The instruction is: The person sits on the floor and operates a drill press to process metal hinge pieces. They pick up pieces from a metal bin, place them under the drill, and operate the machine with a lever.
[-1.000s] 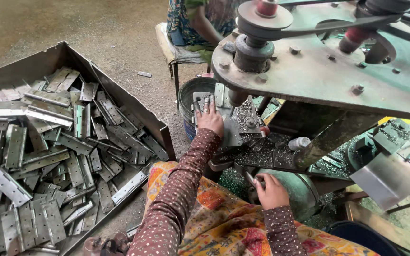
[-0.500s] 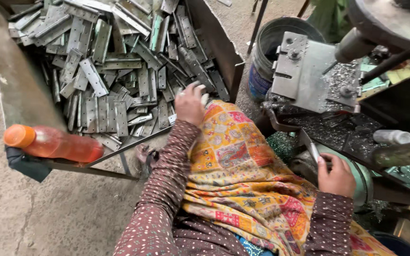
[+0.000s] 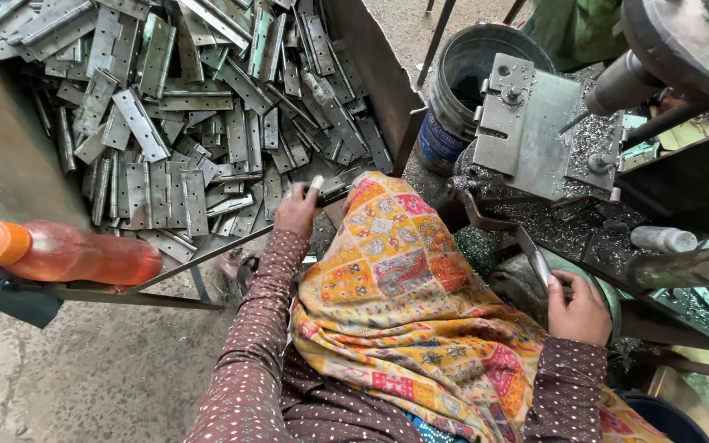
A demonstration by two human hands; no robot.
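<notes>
My left hand (image 3: 297, 210) reaches over the near corner of a big metal tray (image 3: 375, 78) heaped with flat grey steel hinges (image 3: 182, 139). Its fingers curl down onto the pile, and one fingertip shows white. Whether a hinge is in its grip is hidden by the back of the hand. My right hand (image 3: 578, 310) is closed around a slim metal lever (image 3: 532, 253) that runs up toward the machine. A grey steel jig plate (image 3: 527, 131) sits on the machine bed among metal shavings.
A red-orange bottle (image 3: 67, 258) lies on the tray's near frame. A dark bucket (image 3: 469, 82) stands between tray and machine. A small white bottle (image 3: 663, 239) lies at right. A patterned yellow scarf (image 3: 404, 303) covers my lap. Another person's green clothing (image 3: 576, 25) shows at top.
My left hand left the machine's jig plate and swung left down to the hinge tray. My view dropped toward my lap. The right hand stayed on the lever.
</notes>
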